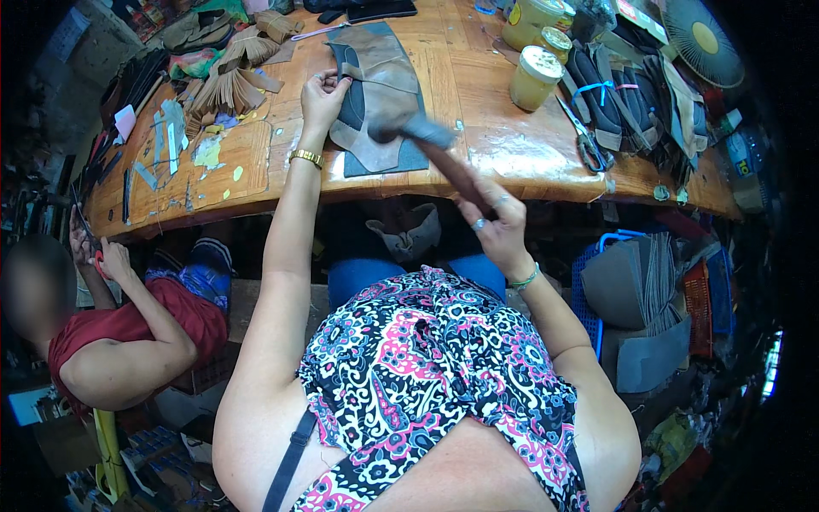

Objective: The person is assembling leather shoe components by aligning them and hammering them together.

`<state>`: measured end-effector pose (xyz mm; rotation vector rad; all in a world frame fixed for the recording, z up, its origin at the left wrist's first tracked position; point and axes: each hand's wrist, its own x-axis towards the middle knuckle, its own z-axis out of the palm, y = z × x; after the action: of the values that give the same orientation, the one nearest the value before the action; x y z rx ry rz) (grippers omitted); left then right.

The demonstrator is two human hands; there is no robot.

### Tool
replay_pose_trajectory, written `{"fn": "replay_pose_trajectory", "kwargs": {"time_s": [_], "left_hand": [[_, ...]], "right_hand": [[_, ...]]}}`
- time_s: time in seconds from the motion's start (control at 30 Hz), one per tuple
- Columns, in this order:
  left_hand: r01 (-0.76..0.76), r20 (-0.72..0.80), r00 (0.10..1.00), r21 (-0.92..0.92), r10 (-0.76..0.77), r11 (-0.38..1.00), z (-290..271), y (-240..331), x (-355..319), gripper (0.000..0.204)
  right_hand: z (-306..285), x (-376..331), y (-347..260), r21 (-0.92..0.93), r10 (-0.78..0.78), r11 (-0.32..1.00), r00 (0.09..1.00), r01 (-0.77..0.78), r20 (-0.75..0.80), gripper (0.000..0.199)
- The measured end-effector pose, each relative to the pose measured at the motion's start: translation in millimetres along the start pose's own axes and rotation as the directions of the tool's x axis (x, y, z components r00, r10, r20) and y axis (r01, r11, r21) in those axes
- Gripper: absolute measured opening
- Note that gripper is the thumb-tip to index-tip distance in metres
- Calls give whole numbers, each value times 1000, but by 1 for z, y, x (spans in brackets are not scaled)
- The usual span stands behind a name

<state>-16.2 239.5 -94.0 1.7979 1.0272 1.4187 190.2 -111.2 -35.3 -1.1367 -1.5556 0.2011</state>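
My right hand (502,224) is wrapped round the wooden handle of a hammer (454,172), its head blurred by motion just above a brown leather piece (375,147). The leather rests on a dark flat pad (409,160) near the table's front edge. My left hand (324,101) pinches the left edge of a dark curved strip (352,96) that lies along the brown leather. The fingertips partly hide the gripped edge. Behind the leather lies a thin pinkish tool (320,32).
Scissors (587,141) lie right of my work, by glue jars (537,78) and bundled dark pieces (597,94). Leather strips (229,85) and scraps cover the table's left. A fan (703,38) stands far right. At left sits a person (136,333) holding red-handled scissors (100,261).
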Motion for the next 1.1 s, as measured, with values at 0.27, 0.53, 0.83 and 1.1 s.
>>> {"fn": "replay_pose_trajectory", "kwargs": {"time_s": [0.27,0.53,0.83,1.1], "left_hand": [[44,33,998,34,-45,998,-7,7,-4,32],[8,-8,1000,-160,-10,987,-5,-11,-2,34],[148,68,989,-283,-134,948,-6,10,-7,33],[243,145,968,-370,-203,897,-11,19,-10,38]], "right_hand": [[-12,-1,-9,-104,115,989,988,-104,101,50],[-12,1,-6,-333,226,933,940,-134,256,54],[19,2,5,-252,163,962,957,-101,239,51],[11,-14,25,-136,73,989,990,-56,120,50]]}}
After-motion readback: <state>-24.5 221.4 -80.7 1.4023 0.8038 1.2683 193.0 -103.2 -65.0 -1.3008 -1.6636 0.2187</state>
